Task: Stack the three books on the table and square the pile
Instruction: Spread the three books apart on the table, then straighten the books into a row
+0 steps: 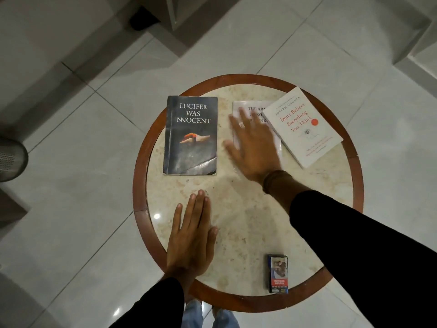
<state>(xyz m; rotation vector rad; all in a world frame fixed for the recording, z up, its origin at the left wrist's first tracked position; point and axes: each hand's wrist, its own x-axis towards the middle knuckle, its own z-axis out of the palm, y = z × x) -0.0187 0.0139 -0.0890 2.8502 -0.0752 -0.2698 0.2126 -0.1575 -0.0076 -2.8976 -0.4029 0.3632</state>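
Flat on the round marble counter (248,223) lies the left hand (191,235), fingers together. Beyond it sits the dark paperback book (191,136). Right hand (253,145), spread, covers the pale middle book (255,107), overlapped by the white book (305,126).

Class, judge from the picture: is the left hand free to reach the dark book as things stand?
Probably yes. The left hand lies flat and empty on the table, and only bare marble shows between it and the dark book.

Single head view, looking steeply down from standing height onto round table (139,185), wide-angle, tiled floor (71,138) around.
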